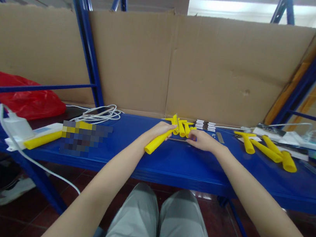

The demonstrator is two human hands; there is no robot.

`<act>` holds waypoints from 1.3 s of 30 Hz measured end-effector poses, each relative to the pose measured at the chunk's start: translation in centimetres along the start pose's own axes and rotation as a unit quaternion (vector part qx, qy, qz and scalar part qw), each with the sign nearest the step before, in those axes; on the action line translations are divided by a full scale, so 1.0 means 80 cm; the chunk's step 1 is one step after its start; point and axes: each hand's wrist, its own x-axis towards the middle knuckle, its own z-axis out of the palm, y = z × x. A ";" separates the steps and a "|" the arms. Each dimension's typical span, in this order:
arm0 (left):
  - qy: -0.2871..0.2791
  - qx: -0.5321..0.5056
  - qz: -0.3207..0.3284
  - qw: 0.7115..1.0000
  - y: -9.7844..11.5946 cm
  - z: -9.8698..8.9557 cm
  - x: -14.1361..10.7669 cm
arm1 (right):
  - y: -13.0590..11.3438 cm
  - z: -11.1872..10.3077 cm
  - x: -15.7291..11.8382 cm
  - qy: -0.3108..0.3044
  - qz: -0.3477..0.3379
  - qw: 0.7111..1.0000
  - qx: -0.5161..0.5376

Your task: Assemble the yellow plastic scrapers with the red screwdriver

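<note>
My left hand (164, 128) is closed around a yellow scraper (156, 143), its round handle end pointing toward me and its narrow head pointing away. Just to the right, my right hand (202, 140) has its fingers curled together near the table surface. Whatever those fingertips hold, if anything, is too small to make out. A thin flat strip (177, 139) lies on the blue table between the hands. Behind them is a pile of yellow scrapers (185, 128), partly hidden by my hands.
Small stacked packs (205, 125) and a grey metal plate (220, 138) lie behind my right hand. More yellow scrapers (271, 152) rest at the right. Coiled white cable (102, 115), a power strip (44, 130) and a red bag (23, 95) are left. Cardboard (131, 59) stands behind.
</note>
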 end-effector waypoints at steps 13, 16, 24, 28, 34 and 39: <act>0.137 0.028 -0.079 0.987 -0.015 -0.028 0.017 | 0.046 0.000 -0.015 -0.076 0.118 0.989 0.052; 0.143 0.025 -0.072 0.987 -0.018 -0.032 0.016 | 0.039 -0.009 -0.020 -0.090 0.164 0.976 0.111; 0.137 0.023 -0.059 0.989 -0.021 -0.036 0.014 | 0.042 -0.015 -0.021 -0.039 0.139 0.987 0.072; 0.128 0.030 -0.051 0.990 -0.023 -0.036 0.016 | 0.043 -0.012 -0.020 -0.034 0.137 0.987 0.076; 0.122 0.025 -0.046 0.991 -0.022 -0.036 0.017 | 0.040 -0.016 -0.021 -0.047 0.157 0.982 0.093; 0.120 0.018 -0.050 0.991 -0.024 -0.036 0.019 | 0.045 -0.015 -0.022 -0.039 0.147 0.985 0.076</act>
